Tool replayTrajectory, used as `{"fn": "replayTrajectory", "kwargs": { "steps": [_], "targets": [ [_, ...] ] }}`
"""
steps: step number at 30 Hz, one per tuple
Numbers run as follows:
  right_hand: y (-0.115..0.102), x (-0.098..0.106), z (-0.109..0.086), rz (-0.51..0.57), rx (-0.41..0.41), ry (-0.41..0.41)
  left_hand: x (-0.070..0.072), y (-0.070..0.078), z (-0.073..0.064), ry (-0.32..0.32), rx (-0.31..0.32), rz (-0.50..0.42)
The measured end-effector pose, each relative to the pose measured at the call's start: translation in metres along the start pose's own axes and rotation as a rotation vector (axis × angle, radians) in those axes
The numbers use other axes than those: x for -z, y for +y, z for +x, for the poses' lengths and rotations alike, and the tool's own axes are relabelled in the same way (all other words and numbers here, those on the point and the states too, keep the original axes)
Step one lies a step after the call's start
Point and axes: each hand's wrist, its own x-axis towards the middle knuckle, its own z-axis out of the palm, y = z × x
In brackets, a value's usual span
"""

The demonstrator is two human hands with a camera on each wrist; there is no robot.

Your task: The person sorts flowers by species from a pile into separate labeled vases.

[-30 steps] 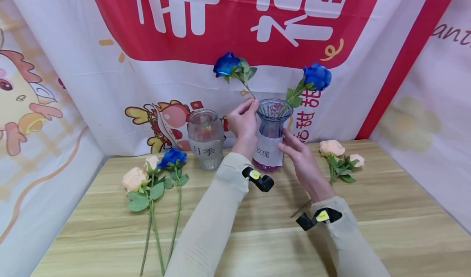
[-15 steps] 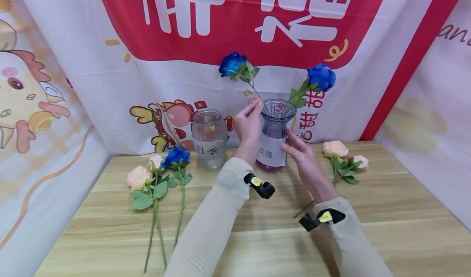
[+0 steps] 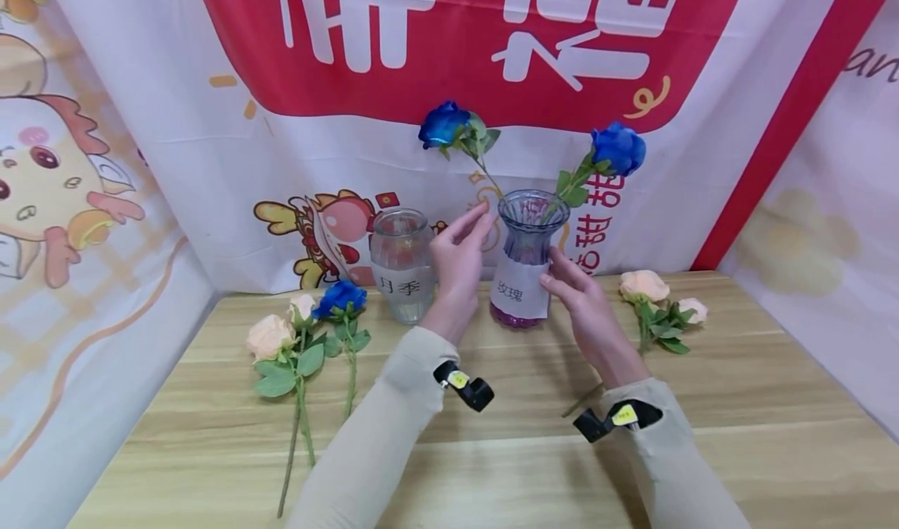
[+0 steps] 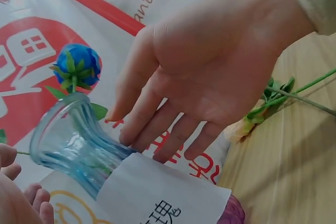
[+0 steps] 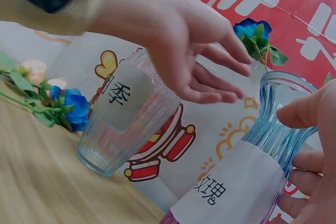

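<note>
In the head view, a blue-tinted glass vase [image 3: 528, 244] with a white paper label and a purple base stands upright. Two blue artificial roses lean out of it, one to the left [image 3: 445, 126] and one to the right [image 3: 618, 149]. My left hand [image 3: 458, 268] is just left of the vase's neck, apart from the stem, its fingers loosely bent around nothing. At the vase's right side is my right hand [image 3: 590, 318], thumb and fingertips against the glass. The left wrist view shows that hand's fingers [image 4: 168, 121] mostly straight, palm facing the vase.
A clear glass vase [image 3: 403, 250], also labelled, stands behind my left hand. Left on the wooden table [image 3: 520, 466] lie peach roses [image 3: 270, 337] and a blue rose [image 3: 340, 300]. More peach roses [image 3: 644, 285] lie at right. A printed cloth [image 3: 316, 162] hangs close behind.
My left hand has let go of the left blue rose's stem and drawn back left and down from the rim. The rose stays leaning in the vase. My right hand keeps its place beside the vase.
</note>
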Motion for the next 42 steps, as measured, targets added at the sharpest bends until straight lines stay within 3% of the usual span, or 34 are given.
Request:
{"fn": "replayTrajectory", "kwargs": {
  "steps": [7, 13, 20, 31, 42],
  "targets": [
    [-0.003, 0.005, -0.003, 0.004, 0.005, -0.004, 0.030, 0.007, -0.010, 0.030, 0.006, -0.094],
    [-0.004, 0.006, -0.003, 0.008, 0.010, -0.004, 0.061, 0.011, -0.021, 0.020, -0.007, -0.103],
    [-0.003, 0.005, -0.002, 0.004, 0.015, -0.008, 0.103, 0.012, -0.037, -0.017, 0.000, -0.009],
    [-0.003, 0.000, -0.001, -0.009, 0.001, -0.018, 0.165, 0.013, -0.049, 0.036, 0.035, 0.091],
    [-0.001, 0.001, -0.001, -0.013, -0.008, -0.024, 0.220, 0.016, -0.058, 0.091, 0.170, 0.154]
  ]
}}
